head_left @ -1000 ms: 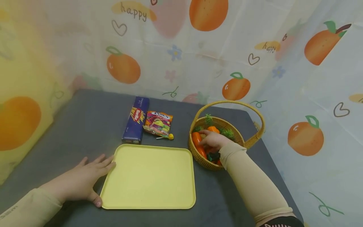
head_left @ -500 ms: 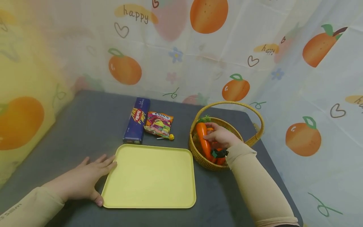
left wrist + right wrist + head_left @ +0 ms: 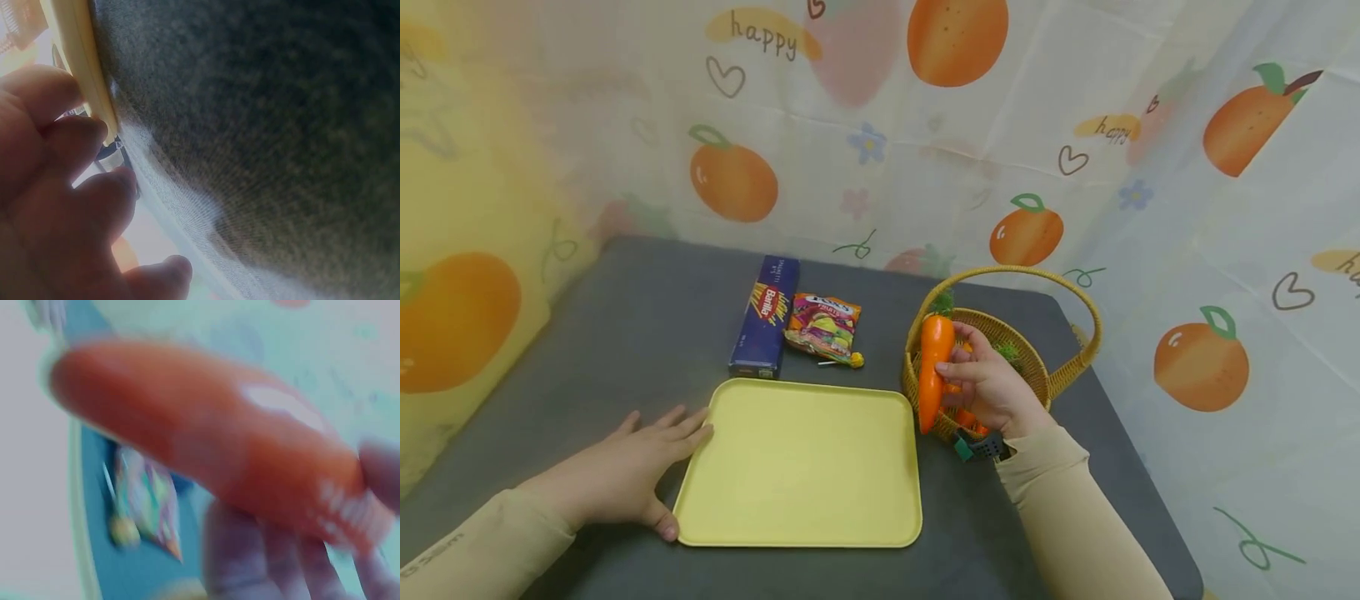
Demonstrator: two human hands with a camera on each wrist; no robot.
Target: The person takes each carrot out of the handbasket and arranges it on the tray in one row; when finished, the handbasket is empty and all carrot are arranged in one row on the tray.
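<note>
In the head view my right hand grips an orange carrot with a green leafy top, thumb on its near side. It holds the carrot roughly upright at the left rim of a wicker basket. Close up in the right wrist view, the carrot lies across my fingers. My left hand has its fingers spread, with thumb and fingertips touching the left edge of a yellow tray. The left wrist view shows those fingers against the tray's rim.
Behind the tray lie a blue Barilla spaghetti box, a Fox's candy bag and a yellow lollipop. More orange pieces and green leaves are in the basket, under its tall handle. A printed curtain stands behind the table.
My right hand, first reaching into the basket, has gripped the carrot and lifted it up toward the basket's left rim. The left hand has stayed at the tray's edge.
</note>
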